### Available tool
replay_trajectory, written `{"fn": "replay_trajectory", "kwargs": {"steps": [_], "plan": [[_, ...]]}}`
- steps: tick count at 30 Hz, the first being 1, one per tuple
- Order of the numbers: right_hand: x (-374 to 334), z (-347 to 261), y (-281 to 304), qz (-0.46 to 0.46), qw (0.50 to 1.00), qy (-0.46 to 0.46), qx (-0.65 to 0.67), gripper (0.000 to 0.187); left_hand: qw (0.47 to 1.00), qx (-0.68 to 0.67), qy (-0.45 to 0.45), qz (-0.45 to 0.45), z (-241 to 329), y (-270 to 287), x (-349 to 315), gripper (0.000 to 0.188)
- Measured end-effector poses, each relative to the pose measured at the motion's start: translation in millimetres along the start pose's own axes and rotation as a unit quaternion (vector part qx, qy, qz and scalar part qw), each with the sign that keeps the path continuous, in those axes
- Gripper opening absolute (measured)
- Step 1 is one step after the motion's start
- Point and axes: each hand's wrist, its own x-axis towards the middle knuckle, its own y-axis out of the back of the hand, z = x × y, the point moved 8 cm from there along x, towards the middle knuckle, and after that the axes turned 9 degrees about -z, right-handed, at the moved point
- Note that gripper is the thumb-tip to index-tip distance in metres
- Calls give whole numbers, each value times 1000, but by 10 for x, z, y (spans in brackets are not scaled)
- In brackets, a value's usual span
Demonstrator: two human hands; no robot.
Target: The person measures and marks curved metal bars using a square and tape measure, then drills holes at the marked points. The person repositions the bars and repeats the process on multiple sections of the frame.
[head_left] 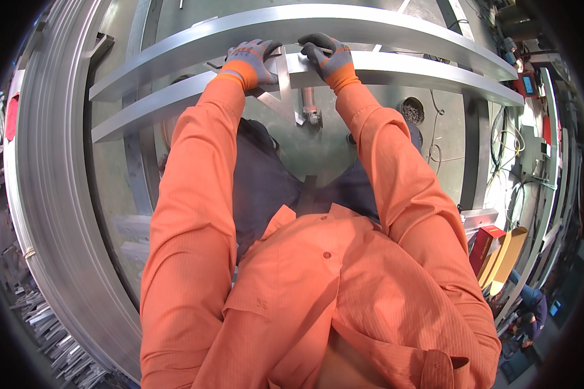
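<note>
Orange shirt (292,279) occupies the near area. Left hand (252,61), half-curled, touches a metal strip (284,81) across the nearer far beam (396,67), hold unconfirmed; right hand (331,59) curls to its right, grip contents indeterminable.

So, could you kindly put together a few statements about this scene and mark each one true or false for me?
1. The left hand wears a grey glove with an orange cuff. True.
2. The right hand is bare. False: it also wears a grey and orange glove.
3. Two long silver bars lie crosswise before the person, one beyond the other. True.
4. The round container of small bits is left of the left arm. False: it is right of the right arm.
5. A grinder shows between the two forearms. True.
6. The open box is green. False: it is red and yellow.
</note>
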Motion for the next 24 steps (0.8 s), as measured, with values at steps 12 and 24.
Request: {"fn": "replay_trajectory", "kwargs": {"steps": [12, 24], "plan": [[32, 94, -33, 0, 998, 9, -68, 23, 999, -1, 21, -33, -3, -28, 42, 101], [-560, -315, -284, -193, 940, 37, -279, 26, 999, -13, 35, -13, -37, -48, -91, 97]]}}
